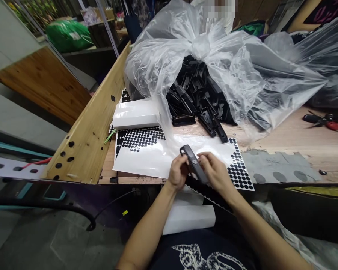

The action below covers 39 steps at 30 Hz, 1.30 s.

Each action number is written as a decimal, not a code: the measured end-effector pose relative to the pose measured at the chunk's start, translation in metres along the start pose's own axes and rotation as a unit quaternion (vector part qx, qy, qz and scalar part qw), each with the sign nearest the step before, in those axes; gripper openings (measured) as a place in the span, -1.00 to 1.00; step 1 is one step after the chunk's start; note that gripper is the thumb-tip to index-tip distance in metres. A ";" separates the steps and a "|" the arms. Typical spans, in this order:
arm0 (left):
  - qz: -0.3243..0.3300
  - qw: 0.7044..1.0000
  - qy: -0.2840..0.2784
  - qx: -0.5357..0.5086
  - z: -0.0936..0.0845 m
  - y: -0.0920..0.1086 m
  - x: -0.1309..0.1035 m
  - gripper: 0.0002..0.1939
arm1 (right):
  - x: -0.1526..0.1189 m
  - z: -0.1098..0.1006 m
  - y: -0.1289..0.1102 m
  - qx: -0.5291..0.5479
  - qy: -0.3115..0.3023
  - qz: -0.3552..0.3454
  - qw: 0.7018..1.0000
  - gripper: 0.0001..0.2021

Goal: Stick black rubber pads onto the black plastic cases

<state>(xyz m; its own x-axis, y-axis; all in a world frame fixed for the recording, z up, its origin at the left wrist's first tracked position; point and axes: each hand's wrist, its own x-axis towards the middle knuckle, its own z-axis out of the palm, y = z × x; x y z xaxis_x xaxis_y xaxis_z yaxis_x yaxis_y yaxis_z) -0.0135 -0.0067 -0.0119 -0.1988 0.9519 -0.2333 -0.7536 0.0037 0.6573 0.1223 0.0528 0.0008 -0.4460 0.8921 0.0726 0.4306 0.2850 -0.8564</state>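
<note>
A long black plastic part [195, 165] with a ribbed surface and a hook-like end is held at a slant above the table's front edge. My left hand [178, 170] is closed around its left side. At its right edge is my right hand [215, 170], fingers curled and tips pinched close to the part's face; whether anything is between them cannot be made out. A small round spot shows on the part near those fingertips. Beneath my hands lies a white sheet [146, 161] of black round stickers, with rows of dots at its right end.
Behind my hands, a large clear plastic bag [157, 56] spills many black plastic parts [197, 93]. A folded white sheet [136, 114] lies left, beside a wooden side board [87, 123]. Keys [326, 122] lie far right, beyond a grey patch [281, 167]. White paper [190, 219] rests by my lap.
</note>
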 end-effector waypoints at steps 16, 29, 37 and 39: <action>0.003 0.954 0.047 -0.297 -0.023 0.029 -0.013 -0.50 | 0.012 0.027 -0.001 -0.138 -0.100 -0.095 0.981 -0.84; 0.016 0.958 0.158 -0.238 -0.017 0.026 -0.009 -0.64 | -0.016 0.009 0.011 -0.088 -0.103 -0.090 0.987 -0.92; 0.014 0.972 0.122 -0.200 -0.010 0.028 -0.014 -0.57 | -0.028 0.011 0.017 -0.052 -0.092 -0.082 0.991 -0.90; 0.020 0.964 0.142 -0.223 -0.006 0.036 -0.011 -0.59 | -0.030 0.013 0.016 -0.054 -0.092 -0.079 0.991 -0.90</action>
<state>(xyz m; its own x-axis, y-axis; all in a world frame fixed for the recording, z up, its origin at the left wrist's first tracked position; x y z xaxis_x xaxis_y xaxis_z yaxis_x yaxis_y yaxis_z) -0.0417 -0.0184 0.0098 -0.3481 0.8265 -0.4425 -0.9239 -0.2225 0.3111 0.1322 0.0263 -0.0220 -0.6461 0.7570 0.0975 0.4209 0.4599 -0.7819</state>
